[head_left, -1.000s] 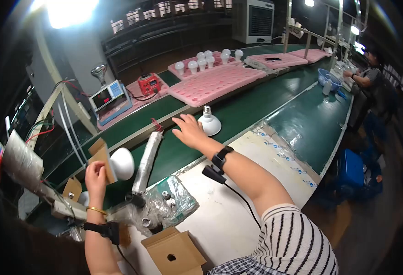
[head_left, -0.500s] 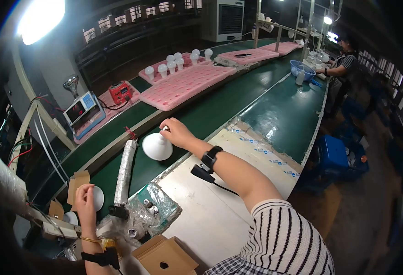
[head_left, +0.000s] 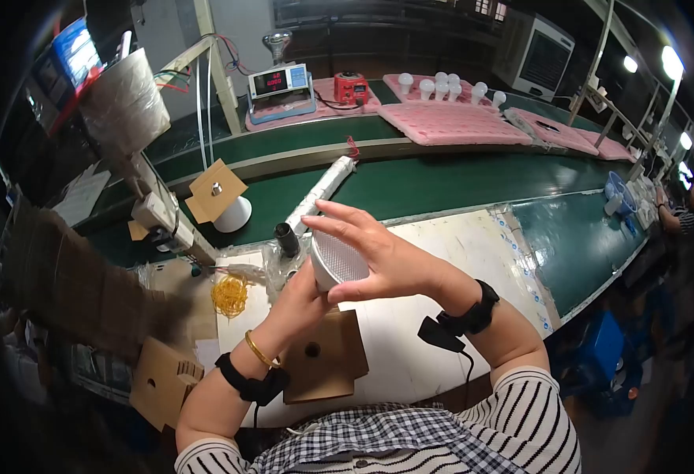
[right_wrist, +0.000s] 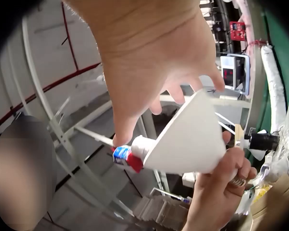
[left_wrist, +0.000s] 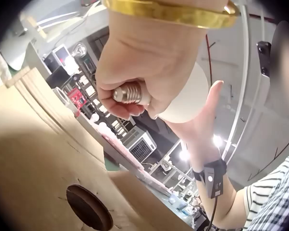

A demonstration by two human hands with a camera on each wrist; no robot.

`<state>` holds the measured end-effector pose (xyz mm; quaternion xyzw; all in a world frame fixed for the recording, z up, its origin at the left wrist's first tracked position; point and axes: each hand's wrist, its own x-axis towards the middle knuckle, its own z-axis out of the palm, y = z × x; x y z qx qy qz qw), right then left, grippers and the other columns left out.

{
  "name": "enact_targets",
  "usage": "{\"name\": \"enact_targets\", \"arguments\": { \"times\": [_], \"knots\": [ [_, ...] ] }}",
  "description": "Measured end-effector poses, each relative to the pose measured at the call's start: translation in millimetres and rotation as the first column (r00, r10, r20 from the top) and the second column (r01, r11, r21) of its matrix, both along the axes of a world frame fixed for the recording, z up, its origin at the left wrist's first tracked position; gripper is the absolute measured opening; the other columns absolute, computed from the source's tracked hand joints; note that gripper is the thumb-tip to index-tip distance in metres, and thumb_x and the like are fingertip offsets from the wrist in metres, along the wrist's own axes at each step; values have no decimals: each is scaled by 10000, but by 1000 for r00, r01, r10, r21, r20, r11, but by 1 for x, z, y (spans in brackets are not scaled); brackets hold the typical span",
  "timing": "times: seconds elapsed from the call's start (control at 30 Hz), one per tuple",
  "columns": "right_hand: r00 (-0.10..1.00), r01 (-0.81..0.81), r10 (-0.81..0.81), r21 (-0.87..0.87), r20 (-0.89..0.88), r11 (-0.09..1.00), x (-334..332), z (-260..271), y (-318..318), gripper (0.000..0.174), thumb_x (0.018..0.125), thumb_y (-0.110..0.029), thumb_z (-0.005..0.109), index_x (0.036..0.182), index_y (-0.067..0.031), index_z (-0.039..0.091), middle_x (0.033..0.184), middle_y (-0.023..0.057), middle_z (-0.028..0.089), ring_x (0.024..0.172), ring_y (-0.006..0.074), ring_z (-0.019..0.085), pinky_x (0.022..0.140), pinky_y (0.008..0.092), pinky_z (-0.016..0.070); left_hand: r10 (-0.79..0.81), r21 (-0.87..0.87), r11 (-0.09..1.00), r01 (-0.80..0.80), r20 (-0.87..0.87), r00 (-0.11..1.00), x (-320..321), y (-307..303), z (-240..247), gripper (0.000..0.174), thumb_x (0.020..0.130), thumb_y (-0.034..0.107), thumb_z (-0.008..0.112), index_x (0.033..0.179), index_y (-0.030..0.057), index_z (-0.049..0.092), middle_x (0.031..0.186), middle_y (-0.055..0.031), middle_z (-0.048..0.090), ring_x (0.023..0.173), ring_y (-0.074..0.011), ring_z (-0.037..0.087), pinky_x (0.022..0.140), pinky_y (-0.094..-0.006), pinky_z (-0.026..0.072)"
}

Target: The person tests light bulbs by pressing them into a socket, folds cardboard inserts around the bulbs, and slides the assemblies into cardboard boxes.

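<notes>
Reflector bulb (head_left: 337, 259), screw-based: above the desk (head_left: 410, 347), neck gripped by the left hand (head_left: 298, 302). Right hand (head_left: 394, 257): fingers spread about its face, unclenched. Half a second ago the right pinched it over the green belt (head_left: 442, 170); apparently a handover. Second bulb (head_left: 238, 216): on the belt, cardboard-topped (head_left: 221, 191), released by the left.
</notes>
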<state>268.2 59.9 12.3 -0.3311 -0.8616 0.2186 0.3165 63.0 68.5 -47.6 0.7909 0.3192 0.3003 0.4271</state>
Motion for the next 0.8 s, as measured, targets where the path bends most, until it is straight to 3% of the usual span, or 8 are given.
{"name": "enact_targets", "arguments": {
  "times": [0.1,0.17,0.2,0.23,0.3,0.5,0.67,0.8],
  "knots": [
    [984,129,-143,135,105,983,-2,-6,9,825,747,-529,734,1450,-190,466,1502,222,365,1368,402,363,1091,529,317,37,103,994,-40,24,999,-6,3,-5,541,869,147,681,1338,19,444,1245,-204,563,1159,-368,563,975,-426,460],
    [929,268,-318,249,191,931,3,-18,24,809,736,-544,728,1440,-230,482,1487,206,394,1353,386,383,1062,531,324,266,518,834,-192,-72,961,-20,-1,4,485,875,147,675,1300,15,481,1195,-199,560,1106,-361,569,967,-432,459],
    [905,314,-365,235,220,920,8,-28,34,801,736,-543,726,1438,-242,484,1484,196,401,1352,378,386,1056,528,325,252,463,862,-207,-38,967,-28,-7,9,346,876,142,673,1184,17,576,1107,-166,594,1049,-328,588,921,-412,477],
    [878,359,-409,220,250,907,12,-37,42,793,736,-542,724,1436,-254,487,1481,186,409,1350,370,389,1050,525,325,259,462,860,-215,-33,965,-37,-14,14,346,876,142,673,1184,17,576,1107,-166,594,1049,-328,588,921,-412,477],
    [863,374,-420,202,282,905,12,-49,53,790,732,-545,721,1432,-258,492,1487,172,406,1355,358,384,1042,520,334,112,31,994,-108,-209,972,-56,-32,18,204,867,152,681,1025,28,643,1012,-124,623,995,-310,597,863,-399,490],
    [800,388,-436,198,412,900,3,-64,65,778,725,-550,716,1419,-269,506,1480,149,414,1349,346,385,1016,534,354,-57,210,970,126,-306,950,-84,-81,-6,191,841,215,714,910,49,650,926,-98,619,901,-299,586,815,-389,495],
    [786,381,-448,237,426,894,-6,-64,64,772,707,-548,731,1399,-269,531,1460,125,423,1317,362,392,991,558,370,-105,246,945,218,-402,910,-85,-97,-9,390,744,389,803,934,81,658,1072,-94,608,1015,-300,571,907,-408,470],
    [783,372,-443,242,436,896,-7,-65,65,763,711,-543,729,1395,-268,533,1455,122,427,1308,360,396,972,553,377,-109,246,941,232,-428,897,-86,-97,-14,397,745,389,801,948,80,657,1092,-95,603,1040,-300,561,918,-406,465]
  ]
}}
